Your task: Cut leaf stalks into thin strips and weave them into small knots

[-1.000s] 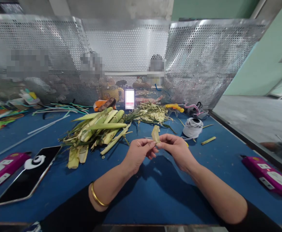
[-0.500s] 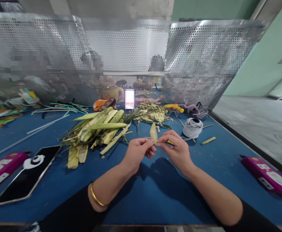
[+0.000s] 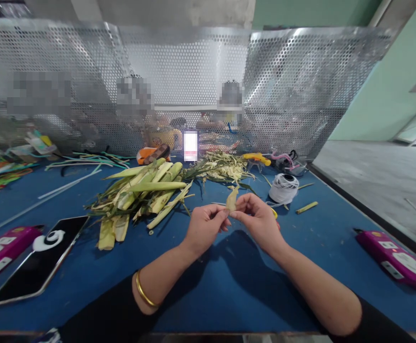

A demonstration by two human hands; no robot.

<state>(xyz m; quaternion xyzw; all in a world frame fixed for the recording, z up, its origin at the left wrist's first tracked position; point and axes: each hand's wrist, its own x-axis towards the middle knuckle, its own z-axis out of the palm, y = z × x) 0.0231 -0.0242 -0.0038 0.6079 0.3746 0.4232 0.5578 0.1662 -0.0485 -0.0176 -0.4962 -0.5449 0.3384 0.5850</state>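
Observation:
Between my two hands, above the blue table (image 3: 201, 295), is a small pale strip of corn husk (image 3: 231, 199) with its free end pointing up. My left hand (image 3: 205, 228) pinches its lower end between thumb and fingers. Right beside it, my right hand (image 3: 257, 220) pinches the same end, the fingertips of both hands almost touching. A pile of green and yellow corn husks (image 3: 147, 186) lies to the left of my hands. To the right stands a spool of white string (image 3: 283, 189). Something yellow shows partly behind my right hand.
Shredded husk (image 3: 224, 166) is heaped at the back, near a yellow-handled tool (image 3: 257, 158). On the left lie a phone (image 3: 40, 262) and a magenta power strip (image 3: 10, 250); another magenta power strip (image 3: 395, 257) is at the right. A perforated metal screen (image 3: 190, 62) closes off the back.
The husk strip's free end has bent and now looks narrower and curled. My right fingers have shifted slightly around it, while my left hand keeps nearly the same place.

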